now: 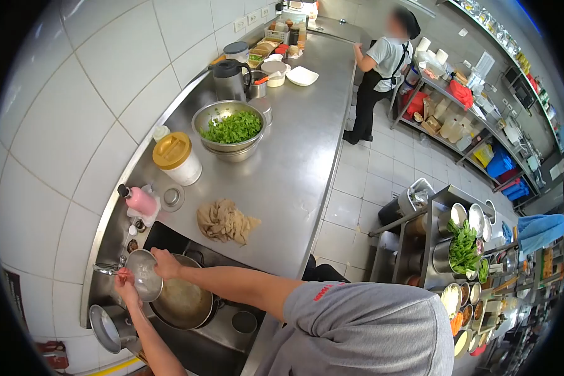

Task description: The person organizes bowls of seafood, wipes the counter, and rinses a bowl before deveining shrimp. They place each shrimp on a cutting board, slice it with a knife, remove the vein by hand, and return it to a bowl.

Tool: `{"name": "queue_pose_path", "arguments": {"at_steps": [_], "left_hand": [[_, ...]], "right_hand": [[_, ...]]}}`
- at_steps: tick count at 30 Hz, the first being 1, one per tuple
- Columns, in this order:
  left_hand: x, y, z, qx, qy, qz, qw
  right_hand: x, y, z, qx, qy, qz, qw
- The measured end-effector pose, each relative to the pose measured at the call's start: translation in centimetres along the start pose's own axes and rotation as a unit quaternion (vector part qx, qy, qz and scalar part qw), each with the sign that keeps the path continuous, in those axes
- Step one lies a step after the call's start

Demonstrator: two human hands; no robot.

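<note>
Over a wok (185, 299) on the stove, a small metal bowl (145, 279) is tilted. My right hand (167, 264) grips its rim on the near side. At the opposite rim is my left hand (128, 287), its fingers curled against the bowl's edge; their exact hold is partly blurred. A metal tap (105, 271) reaches toward the left fingers. Below my left hand stands a metal pot (109, 327) with something pale inside. A crumpled beige cloth (224, 220) lies on the steel counter (288, 169) beyond my right hand.
Along the wall stand a pink bottle (140, 200), a gold-lidded tub (177, 158), a bowl of chopped greens (233, 127) and a dark jug (229, 81). A co-worker (382, 72) stands at the far counter end. Shelving with vegetables (464, 249) is behind me.
</note>
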State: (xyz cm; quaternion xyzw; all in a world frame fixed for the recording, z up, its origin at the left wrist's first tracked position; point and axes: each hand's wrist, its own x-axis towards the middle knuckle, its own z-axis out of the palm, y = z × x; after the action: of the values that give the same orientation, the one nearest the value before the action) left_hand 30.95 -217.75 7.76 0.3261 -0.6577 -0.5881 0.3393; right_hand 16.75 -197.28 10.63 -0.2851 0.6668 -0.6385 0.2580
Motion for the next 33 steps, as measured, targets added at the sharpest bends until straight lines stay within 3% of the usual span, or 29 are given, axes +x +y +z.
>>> {"name": "queue_pose_path", "arguments": {"at_steps": [4,7,10,13,17,22,25,27,28,30,33], "left_hand": [[0.0,-0.1,0.5,-0.049,0.013,-0.005,0.999],[-2.5,2.4,1.6,-0.071,-0.058,-0.043,0.995],[-6.3,8.1,5.6,0.084,0.016,-0.082,0.993],[-7.3,8.9,5.3,0.139,-0.019,-0.052,0.989],[-10.8,10.8,10.8,0.110,0.032,0.047,0.992],[-15.3,10.4,20.1,0.152,0.035,0.068,0.985],[-17.6,8.7,28.9,0.170,0.025,0.104,0.980],[-20.0,10.5,36.8,0.184,0.001,0.059,0.981],[-20.5,10.7,39.9,0.174,-0.033,0.058,0.982],[-21.0,10.7,47.2,0.194,-0.053,0.047,0.978],[-20.1,9.9,57.3,0.138,-0.168,0.060,0.974]], "right_hand": [[1.9,4.6,2.3,-0.052,0.079,-0.118,0.988],[0.2,0.9,-1.1,0.018,-0.011,0.029,0.999],[-0.2,0.0,-4.9,0.039,-0.057,0.054,0.996],[-1.3,-1.6,-11.2,0.077,-0.098,0.045,0.991],[-3.0,-3.7,-23.7,0.088,-0.163,0.059,0.981],[-6.4,-5.0,-43.6,0.032,-0.097,0.037,0.994],[-8.6,-5.8,-57.5,-0.010,-0.081,0.041,0.996],[-10.6,-5.0,-66.4,0.008,-0.020,0.034,0.999],[-11.3,-3.9,-70.7,-0.045,0.021,0.005,0.999],[-14.9,-6.1,-78.9,-0.036,0.109,0.051,0.992],[-19.5,-5.2,-90.2,-0.024,0.229,0.053,0.972]]}}
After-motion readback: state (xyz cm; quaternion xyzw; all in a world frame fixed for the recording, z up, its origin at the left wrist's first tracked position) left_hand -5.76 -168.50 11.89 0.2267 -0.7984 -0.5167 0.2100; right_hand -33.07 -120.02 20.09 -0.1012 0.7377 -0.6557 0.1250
